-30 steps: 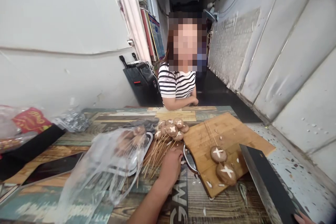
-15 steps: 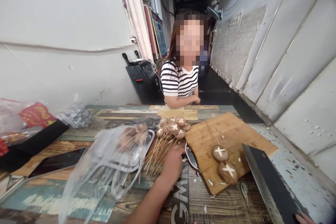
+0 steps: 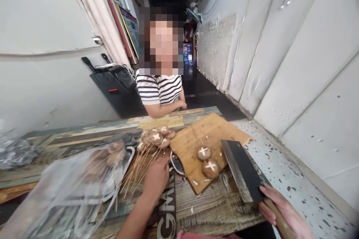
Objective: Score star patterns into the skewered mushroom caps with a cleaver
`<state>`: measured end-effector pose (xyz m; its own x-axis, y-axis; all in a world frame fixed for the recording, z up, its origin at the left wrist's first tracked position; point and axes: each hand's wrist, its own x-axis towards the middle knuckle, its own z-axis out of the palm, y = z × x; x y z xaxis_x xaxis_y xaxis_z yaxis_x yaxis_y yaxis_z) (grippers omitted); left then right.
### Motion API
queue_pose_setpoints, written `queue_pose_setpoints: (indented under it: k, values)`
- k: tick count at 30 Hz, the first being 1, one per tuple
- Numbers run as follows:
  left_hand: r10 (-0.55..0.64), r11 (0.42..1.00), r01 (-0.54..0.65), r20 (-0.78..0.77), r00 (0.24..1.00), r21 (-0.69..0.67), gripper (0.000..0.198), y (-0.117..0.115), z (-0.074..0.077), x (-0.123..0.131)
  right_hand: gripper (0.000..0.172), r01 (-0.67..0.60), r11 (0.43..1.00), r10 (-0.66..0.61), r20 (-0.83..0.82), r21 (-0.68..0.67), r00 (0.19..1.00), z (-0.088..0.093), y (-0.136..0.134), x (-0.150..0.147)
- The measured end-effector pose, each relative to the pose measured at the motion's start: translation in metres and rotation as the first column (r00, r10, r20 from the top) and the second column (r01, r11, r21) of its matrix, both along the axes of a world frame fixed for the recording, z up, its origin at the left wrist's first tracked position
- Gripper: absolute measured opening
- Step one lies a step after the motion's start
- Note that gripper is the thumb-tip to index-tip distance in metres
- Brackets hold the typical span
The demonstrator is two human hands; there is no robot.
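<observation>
1. We are gripping a cleaver (image 3: 241, 168) in our right hand (image 3: 282, 205), the thumb and fingers clamping around its wooden handle (image 3: 277, 218)
2. We are holding its broad, dark blade at a slant by the right edge of a cutting board (image 3: 182, 145); whether it is touching the board, we cannot tell
3. We are holding our left hand (image 3: 157, 175) low over the table (image 3: 213, 211), between a spread of skewers (image 3: 137, 173) and the board; its fingers are lying close together and curling down, and we cannot tell whether they are closing on anything
4. On the board we are seeing two mushrooms (image 3: 210, 168), one behind the other, each showing a white cross on its cap, with thin sticks (image 3: 197, 132) running away from the farther one and white scraps (image 3: 195, 182) lying about
5. Beyond our left hand, a heap of mushrooms (image 3: 156, 139) is sitting just beside the board, at the far ends of the skewers
6. To our left, a clear plastic bag (image 3: 70, 179) with more mushrooms inside is lying over a white tray (image 3: 130, 157)
7. Across the table, a person (image 3: 159, 91) in a striped shirt is facing us
</observation>
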<state>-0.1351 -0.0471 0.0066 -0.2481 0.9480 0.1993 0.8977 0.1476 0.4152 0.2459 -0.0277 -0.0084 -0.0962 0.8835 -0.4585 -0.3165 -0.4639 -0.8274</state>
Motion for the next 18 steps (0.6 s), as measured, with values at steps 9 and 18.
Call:
queue_pose_setpoints:
  k: [9,18]
  values:
    - [-0.047,0.999,0.048,-0.118,0.992,0.001,0.064,0.006,0.02,0.07,0.047,-0.035,0.999,0.029,-0.134,-0.04,0.991,-0.003,-0.002,-0.007]
    - [-0.168,0.927,0.082,-0.21,0.963,-0.366,0.079,0.065,0.061,0.132,0.051,-0.008,1.0,0.004,-0.169,-0.021,0.986,-0.001,-0.004,-0.009]
